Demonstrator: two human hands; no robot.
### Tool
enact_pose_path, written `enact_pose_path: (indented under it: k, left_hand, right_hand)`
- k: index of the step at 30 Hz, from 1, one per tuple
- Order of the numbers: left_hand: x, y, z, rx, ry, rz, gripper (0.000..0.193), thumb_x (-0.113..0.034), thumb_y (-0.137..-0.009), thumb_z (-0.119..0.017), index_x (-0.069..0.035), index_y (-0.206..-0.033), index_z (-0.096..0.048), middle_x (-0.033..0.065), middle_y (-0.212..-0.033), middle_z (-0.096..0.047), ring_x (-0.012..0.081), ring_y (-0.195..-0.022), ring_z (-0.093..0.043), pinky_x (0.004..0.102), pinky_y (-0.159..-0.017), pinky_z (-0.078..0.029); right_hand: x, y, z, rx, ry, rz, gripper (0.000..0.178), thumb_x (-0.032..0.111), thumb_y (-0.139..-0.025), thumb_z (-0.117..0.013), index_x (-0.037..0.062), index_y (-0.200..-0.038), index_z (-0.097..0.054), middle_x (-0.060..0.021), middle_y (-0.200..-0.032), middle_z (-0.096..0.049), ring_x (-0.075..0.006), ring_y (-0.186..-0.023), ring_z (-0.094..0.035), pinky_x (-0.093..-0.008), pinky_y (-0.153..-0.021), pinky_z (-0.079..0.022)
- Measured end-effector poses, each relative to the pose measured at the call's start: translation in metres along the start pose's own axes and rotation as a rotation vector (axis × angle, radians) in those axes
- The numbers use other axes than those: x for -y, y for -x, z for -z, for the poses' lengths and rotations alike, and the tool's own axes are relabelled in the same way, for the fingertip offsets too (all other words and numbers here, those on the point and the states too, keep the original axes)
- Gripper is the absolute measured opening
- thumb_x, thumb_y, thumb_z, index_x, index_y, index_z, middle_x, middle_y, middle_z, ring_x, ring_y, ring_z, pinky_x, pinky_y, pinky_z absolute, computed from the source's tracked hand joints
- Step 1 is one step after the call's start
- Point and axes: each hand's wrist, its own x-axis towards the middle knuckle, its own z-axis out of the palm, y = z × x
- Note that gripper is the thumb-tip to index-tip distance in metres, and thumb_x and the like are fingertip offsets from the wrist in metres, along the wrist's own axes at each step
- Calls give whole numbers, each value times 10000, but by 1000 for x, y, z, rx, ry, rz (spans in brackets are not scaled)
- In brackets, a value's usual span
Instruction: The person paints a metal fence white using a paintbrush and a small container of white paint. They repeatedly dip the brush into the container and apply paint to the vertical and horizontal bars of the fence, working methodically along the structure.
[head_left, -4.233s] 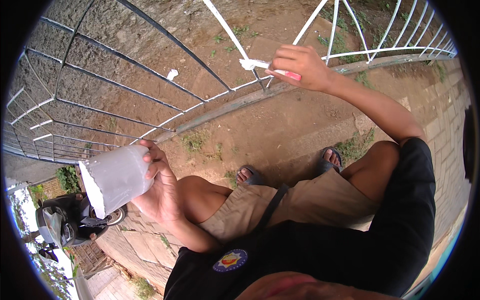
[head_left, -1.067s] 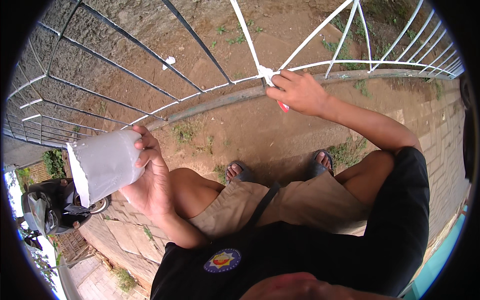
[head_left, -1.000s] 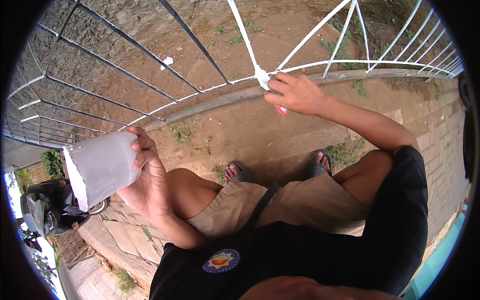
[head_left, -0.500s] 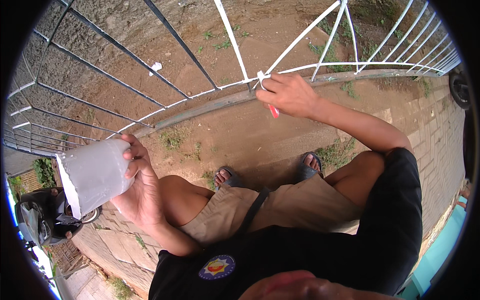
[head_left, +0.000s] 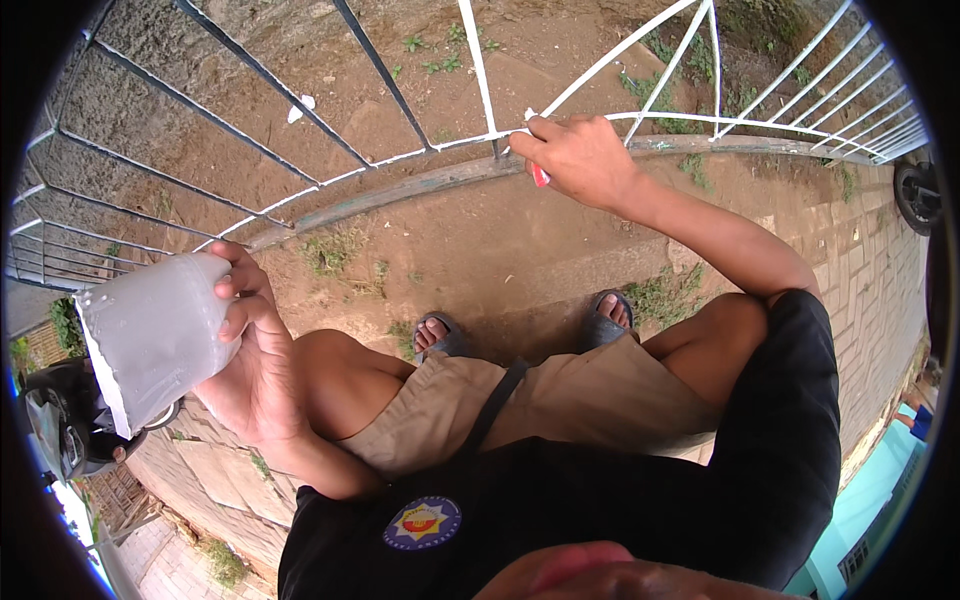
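Note:
My left hand (head_left: pixel 255 375) is closed around a cloudy, see-through plastic container (head_left: pixel 158 335) with a rough-cut rim and white on its inner edge. It is tilted on its side, rim to the left, and its contents are hidden. My right hand (head_left: pixel 590 165) grips a small paintbrush (head_left: pixel 541 176) whose red-and-white handle end sticks out below the fingers. Its whitish head pokes out above them, against the lower rail of a metal fence (head_left: pixel 480 80). Some fence bars are white; those to the left are dark (head_left: pixel 385 80).
A low kerb (head_left: pixel 400 193) runs under the fence, with bare soil and weeds (head_left: pixel 330 255) around it. My sandalled feet (head_left: pixel 435 335) stand on the near side. A motorbike (head_left: pixel 70 420) is at the left, a wheel (head_left: pixel 915 195) at the far right, and paving (head_left: pixel 850 330) along the right.
The view has shifted slightly. My right hand stays at the rail and has turned a little, hiding more of the brush head. My left hand still holds the container, a little farther left.

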Motion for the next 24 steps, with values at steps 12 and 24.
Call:
enact_pose_path:
  k: [12,24]
  left_hand:
    - [2,-2,-5,6,-3,3,494,-141,-915,-627,56,-1318,-421,254,-1320,-387,296,-1025,-468,328,-738,-483]
    - [-3,-2,-6,-1,31,34,554,-158,-895,-632,47,-1338,-370,229,-1294,-393,278,-1005,-457,336,-737,-454]
  right_hand:
    - [-5,13,-23,-179,-149,225,161,142,-774,-671,115,-832,-524,-40,-750,-517,-211,-607,-606,-360,-479,-474]
    - [-24,42,-23,-76,-114,162,152,116,-812,-607,116,-927,-507,-60,-892,-533,-212,-618,-627,-360,-501,-471]
